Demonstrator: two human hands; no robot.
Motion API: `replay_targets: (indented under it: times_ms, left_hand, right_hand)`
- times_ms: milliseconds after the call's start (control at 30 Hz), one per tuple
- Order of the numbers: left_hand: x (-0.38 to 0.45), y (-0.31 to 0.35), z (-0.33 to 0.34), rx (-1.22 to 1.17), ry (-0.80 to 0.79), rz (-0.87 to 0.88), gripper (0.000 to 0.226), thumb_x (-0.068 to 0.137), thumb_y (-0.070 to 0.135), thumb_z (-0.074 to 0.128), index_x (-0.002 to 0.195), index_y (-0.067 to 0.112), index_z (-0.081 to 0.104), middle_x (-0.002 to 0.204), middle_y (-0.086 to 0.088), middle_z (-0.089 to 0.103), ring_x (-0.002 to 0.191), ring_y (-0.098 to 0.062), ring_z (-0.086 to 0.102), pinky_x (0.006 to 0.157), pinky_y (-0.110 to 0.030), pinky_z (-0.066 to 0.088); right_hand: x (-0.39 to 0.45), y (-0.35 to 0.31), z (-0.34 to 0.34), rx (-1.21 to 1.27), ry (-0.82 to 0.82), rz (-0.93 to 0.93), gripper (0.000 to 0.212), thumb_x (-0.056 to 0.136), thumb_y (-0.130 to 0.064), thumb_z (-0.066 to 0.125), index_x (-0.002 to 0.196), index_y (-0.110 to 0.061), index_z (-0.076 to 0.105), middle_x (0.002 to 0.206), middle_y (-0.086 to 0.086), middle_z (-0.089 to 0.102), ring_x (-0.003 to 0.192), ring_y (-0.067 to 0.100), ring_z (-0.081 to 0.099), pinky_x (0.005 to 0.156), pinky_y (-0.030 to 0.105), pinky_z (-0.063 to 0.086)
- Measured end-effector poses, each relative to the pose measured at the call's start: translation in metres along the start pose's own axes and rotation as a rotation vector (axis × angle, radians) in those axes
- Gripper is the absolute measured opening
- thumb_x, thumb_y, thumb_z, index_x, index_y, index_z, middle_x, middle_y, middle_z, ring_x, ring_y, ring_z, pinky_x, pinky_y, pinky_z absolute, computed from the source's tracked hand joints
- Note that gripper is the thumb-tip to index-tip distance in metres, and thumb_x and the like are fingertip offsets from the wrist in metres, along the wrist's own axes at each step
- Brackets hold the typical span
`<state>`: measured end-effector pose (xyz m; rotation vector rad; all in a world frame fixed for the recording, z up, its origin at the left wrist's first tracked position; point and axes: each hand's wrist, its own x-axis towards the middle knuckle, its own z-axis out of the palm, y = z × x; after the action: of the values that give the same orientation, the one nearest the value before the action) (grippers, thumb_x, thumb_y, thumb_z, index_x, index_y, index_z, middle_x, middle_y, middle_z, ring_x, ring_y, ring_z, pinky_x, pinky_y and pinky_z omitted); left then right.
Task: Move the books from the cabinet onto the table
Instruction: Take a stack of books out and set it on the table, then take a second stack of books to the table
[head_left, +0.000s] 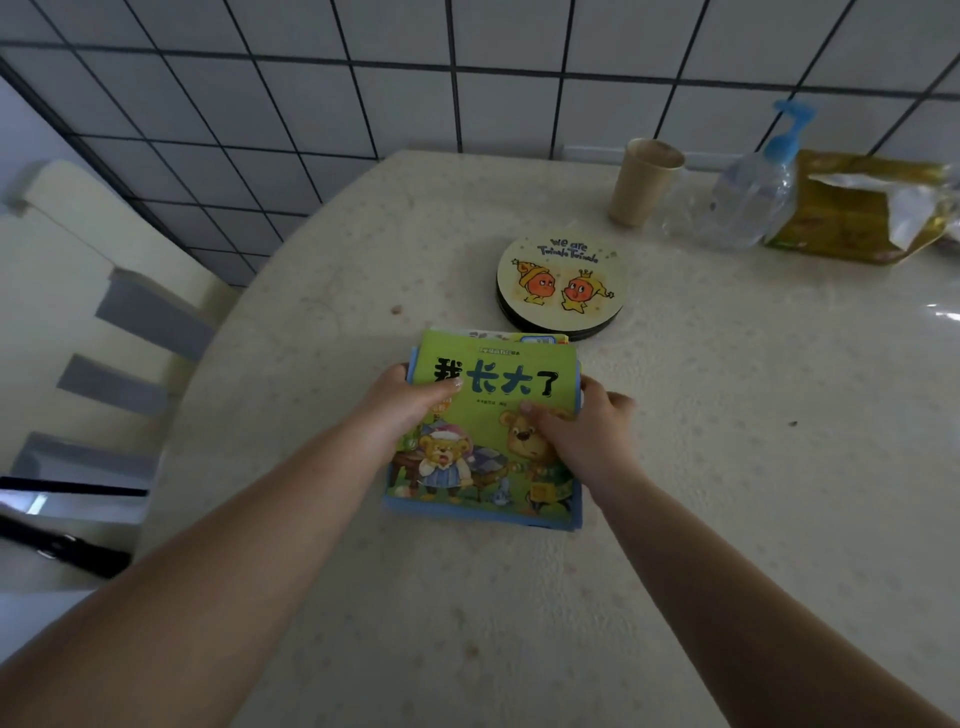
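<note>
A small stack of thin children's books (493, 395) lies on the cream table (363, 597), near its middle. The top book has a green cover with cartoon bears and dark characters. My left hand (405, 402) grips the stack's left edge, thumb on the cover. My right hand (582, 431) holds the right edge, thumb resting on the cover too. Blue and white edges of the lower books peek out at the top and sides. The cabinet is not in view.
A stack of round cartoon coasters (561, 283) lies just behind the books. Further back stand a paper cup (641, 182), a clear pump bottle with blue top (748, 197) and a yellow opened packet (857, 208). A cream chair (104, 322) stands left of the table, by the tiled wall.
</note>
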<state>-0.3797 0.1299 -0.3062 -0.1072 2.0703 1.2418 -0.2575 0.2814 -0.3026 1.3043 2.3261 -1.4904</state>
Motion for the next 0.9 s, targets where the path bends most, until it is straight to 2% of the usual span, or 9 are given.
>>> replay_targets:
  times_ms: [133, 200, 267, 333, 467, 567, 667, 733, 900]
  left_hand:
    - [-0.007, 0.005, 0.004, 0.023, 0.069, 0.052, 0.039, 0.078, 0.032, 0.074, 0.109, 0.013, 0.059, 0.110, -0.005, 0.068, 0.093, -0.020, 0.064, 0.086, -0.035, 0.050]
    - [-0.018, 0.007, 0.003, 0.025, 0.101, 0.067, 0.053, 0.077, 0.032, 0.075, 0.120, 0.009, 0.053, 0.121, -0.003, 0.062, 0.103, -0.022, 0.061, 0.091, -0.036, 0.048]
    - [-0.032, 0.004, 0.000, 0.011, 0.160, 0.083, 0.076, 0.075, 0.031, 0.077, 0.138, 0.011, 0.040, 0.139, -0.010, 0.049, 0.121, -0.027, 0.052, 0.103, -0.039, 0.042]
    - [-0.051, 0.001, -0.003, -0.064, 0.208, 0.125, 0.085, 0.075, 0.026, 0.078, 0.144, 0.012, 0.031, 0.145, -0.014, 0.040, 0.129, -0.027, 0.044, 0.104, -0.037, 0.038]
    - [-0.100, -0.014, -0.014, -0.209, 0.278, 0.220, 0.074, 0.079, 0.014, 0.074, 0.141, 0.010, 0.034, 0.140, -0.014, 0.045, 0.124, -0.023, 0.048, 0.090, -0.028, 0.039]
    - [-0.137, -0.041, -0.025, -0.271, 0.261, 0.253, 0.065, 0.080, 0.010, 0.071, 0.137, 0.011, 0.040, 0.136, -0.012, 0.049, 0.114, -0.020, 0.053, 0.078, -0.026, 0.045]
    - [-0.179, -0.071, -0.038, -0.345, 0.253, 0.253, 0.058, 0.081, 0.009, 0.070, 0.133, 0.012, 0.046, 0.128, -0.006, 0.051, 0.099, -0.013, 0.056, 0.059, -0.013, 0.048]
    - [-0.208, -0.095, -0.051, -0.403, 0.266, 0.244, 0.053, 0.081, 0.010, 0.071, 0.129, 0.015, 0.050, 0.122, -0.003, 0.052, 0.097, -0.011, 0.056, 0.063, -0.014, 0.048]
    - [-0.282, -0.169, -0.082, -0.514, 0.293, 0.190, 0.047, 0.079, 0.018, 0.074, 0.122, 0.023, 0.054, 0.124, 0.001, 0.055, 0.106, -0.012, 0.057, 0.084, -0.028, 0.046]
  right_hand:
    - [-0.008, 0.000, -0.011, 0.073, -0.005, -0.005, 0.085, 0.077, -0.044, 0.071, 0.146, -0.021, 0.027, 0.143, 0.013, 0.031, 0.126, 0.030, 0.045, 0.102, 0.045, 0.044]
    - [-0.018, -0.001, -0.014, 0.088, 0.004, -0.036, 0.084, 0.078, -0.042, 0.070, 0.147, -0.022, 0.026, 0.145, 0.012, 0.031, 0.128, 0.029, 0.043, 0.103, 0.046, 0.043]
    - [-0.031, -0.003, -0.017, 0.107, 0.033, -0.094, 0.079, 0.080, -0.037, 0.069, 0.146, -0.022, 0.027, 0.146, 0.010, 0.030, 0.131, 0.026, 0.039, 0.105, 0.045, 0.042]
    - [-0.045, -0.005, -0.020, 0.118, 0.072, -0.185, 0.073, 0.082, -0.032, 0.069, 0.144, -0.022, 0.032, 0.144, 0.008, 0.032, 0.131, 0.022, 0.039, 0.106, 0.042, 0.041]
    - [-0.080, -0.007, -0.018, 0.133, 0.096, -0.329, 0.062, 0.082, -0.030, 0.069, 0.137, -0.024, 0.041, 0.137, 0.006, 0.041, 0.123, 0.016, 0.045, 0.102, 0.042, 0.044]
    - [-0.111, -0.006, -0.001, 0.144, 0.040, -0.373, 0.057, 0.080, -0.029, 0.071, 0.132, -0.025, 0.047, 0.128, 0.003, 0.050, 0.115, 0.017, 0.053, 0.098, 0.044, 0.048]
    - [-0.148, -0.003, 0.023, 0.139, -0.071, -0.414, 0.053, 0.081, -0.023, 0.071, 0.129, -0.019, 0.050, 0.121, 0.001, 0.053, 0.109, 0.016, 0.057, 0.087, 0.033, 0.050]
    - [-0.178, 0.000, 0.041, 0.124, -0.167, -0.427, 0.052, 0.083, -0.021, 0.069, 0.130, -0.017, 0.049, 0.118, 0.002, 0.054, 0.101, 0.015, 0.058, 0.080, 0.027, 0.047]
    - [-0.249, 0.012, 0.084, 0.089, -0.308, -0.482, 0.049, 0.082, -0.019, 0.070, 0.128, -0.014, 0.051, 0.118, 0.004, 0.054, 0.094, 0.013, 0.056, 0.082, 0.026, 0.044]
